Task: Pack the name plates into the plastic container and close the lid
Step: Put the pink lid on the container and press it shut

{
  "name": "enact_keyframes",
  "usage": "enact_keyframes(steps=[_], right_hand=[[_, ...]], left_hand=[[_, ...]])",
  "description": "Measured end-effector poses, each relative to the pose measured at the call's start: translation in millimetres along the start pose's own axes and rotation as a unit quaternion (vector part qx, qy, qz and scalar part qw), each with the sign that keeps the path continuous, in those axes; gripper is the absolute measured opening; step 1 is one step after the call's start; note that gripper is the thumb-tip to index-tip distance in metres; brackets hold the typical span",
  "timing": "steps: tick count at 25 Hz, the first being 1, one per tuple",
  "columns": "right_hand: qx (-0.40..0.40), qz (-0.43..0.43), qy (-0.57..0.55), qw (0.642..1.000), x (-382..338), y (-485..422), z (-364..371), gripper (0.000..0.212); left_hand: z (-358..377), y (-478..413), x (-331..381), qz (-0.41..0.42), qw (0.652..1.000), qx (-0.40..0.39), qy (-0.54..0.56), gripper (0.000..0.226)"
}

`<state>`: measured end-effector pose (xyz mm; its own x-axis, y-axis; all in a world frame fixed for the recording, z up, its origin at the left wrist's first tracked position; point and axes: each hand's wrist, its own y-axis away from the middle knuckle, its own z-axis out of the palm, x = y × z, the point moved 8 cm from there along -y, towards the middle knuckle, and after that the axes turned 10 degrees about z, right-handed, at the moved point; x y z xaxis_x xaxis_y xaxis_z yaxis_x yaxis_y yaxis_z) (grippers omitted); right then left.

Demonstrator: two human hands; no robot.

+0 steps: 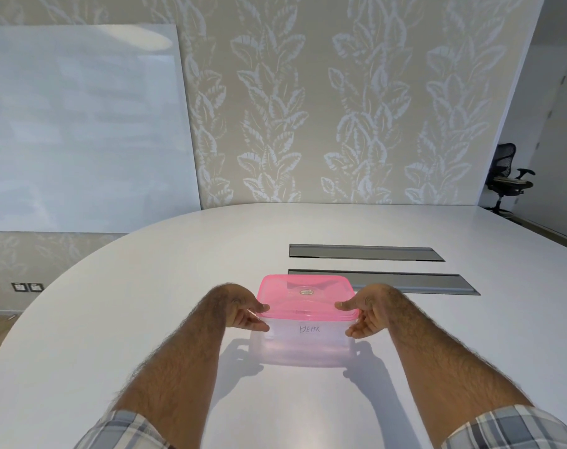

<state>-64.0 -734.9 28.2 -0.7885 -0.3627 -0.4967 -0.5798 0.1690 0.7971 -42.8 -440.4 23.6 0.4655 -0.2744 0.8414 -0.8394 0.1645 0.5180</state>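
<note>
Container [303, 341] sits on the white table [308, 228], near edge, centre. Pink lid [305, 294] on top, looks seated all round, though the seal can't be confirmed. Left hand [243, 311] grips the lid's near-left corner, thumb on top, fingers curled under the rim; right hand [364, 314] does the same at the near-right corner. A plate with handwriting shows faintly through the near wall; count inside unclear. No plates left on the table. Judged: packing done, only the final press-down remains, if anything.
</note>
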Motion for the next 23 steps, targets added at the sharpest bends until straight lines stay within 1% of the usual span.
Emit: enact_keyframes(steps=[3, 5, 6, 8, 10, 11, 13, 14, 16, 17, 18, 20, 21, 23], right_hand=[[-0.002, -0.003, 0.001, 1.000, 0.1, -1.4, 0.1, 0.079], [0.002, -0.009, 0.001, 1.000, 0.8, -2.7, -1.5, 0.071], [0.005, -0.010, -0.003, 1.000, 1.6, -2.9, -2.7, 0.065], [0.010, -0.013, -0.003, 1.000, 2.9, -4.0, -3.6, 0.055], [0.012, -0.019, -0.004, 1.000, 2.2, -4.2, -3.1, 0.050], [0.010, -0.019, -0.010, 1.000, 2.5, -4.3, -2.6, 0.049], [-0.001, -0.017, -0.014, 1.000, 2.3, -6.0, -1.3, 0.048], [-0.003, -0.015, -0.015, 1.000, 2.7, -6.5, -1.7, 0.046], [0.000, -0.006, -0.015, 1.000, 2.9, -6.3, -3.1, 0.042], [0.002, -0.005, -0.012, 1.000, 2.3, -6.8, -3.6, 0.042], [0.004, -0.004, -0.007, 1.000, 1.6, -7.5, -4.9, 0.043], [0.008, 0.006, 0.014, 1.000, 0.7, -8.6, -7.3, 0.050], [0.006, 0.011, 0.034, 0.999, -0.3, -9.4, -7.5, 0.053], [0.003, 0.014, 0.064, 0.998, -4.2, -10.5, -8.6, 0.056]], left_hand=[[-0.9, -1.2, -3.5, 0.002, 1.000, 0.004, 0.018, 0.035], [-2.9, -3.1, -3.9, -0.006, 1.000, -0.005, 0.005, 0.034], [-3.2, -1.4, -2.5, -0.017, 1.000, -0.016, -0.020, 0.037], [-3.5, -3.3, 3.7, -0.036, 0.991, -0.041, -0.123, 0.051], [-4.7, -7.9, 16.4, -0.028, 0.974, -0.031, -0.223, 0.059], [-5.1, -11.1, 21.3, -0.024, 0.970, -0.018, -0.242, 0.058], [-5.0, -18.2, 30.1, -0.015, 0.969, 0.014, -0.244, 0.051], [-8.1, -20.6, 35.8, 0.002, 0.966, 0.046, -0.253, 0.046], [-19.6, -26.8, 58.4, 0.088, 0.943, 0.143, -0.286, 0.036], [-21.0, -29.7, 69.2, 0.132, 0.934, 0.172, -0.286, 0.037], [-17.0, -34.5, 75.8, 0.159, 0.933, 0.176, -0.272, 0.041], [-6.3, -45.1, 76.5, 0.163, 0.936, 0.170, -0.262, 0.050], [-2.5, -50.5, 72.6, 0.153, 0.930, 0.178, -0.282, 0.053], [0.8, -60.3, 61.5, 0.133, 0.907, 0.226, -0.331, 0.058]])
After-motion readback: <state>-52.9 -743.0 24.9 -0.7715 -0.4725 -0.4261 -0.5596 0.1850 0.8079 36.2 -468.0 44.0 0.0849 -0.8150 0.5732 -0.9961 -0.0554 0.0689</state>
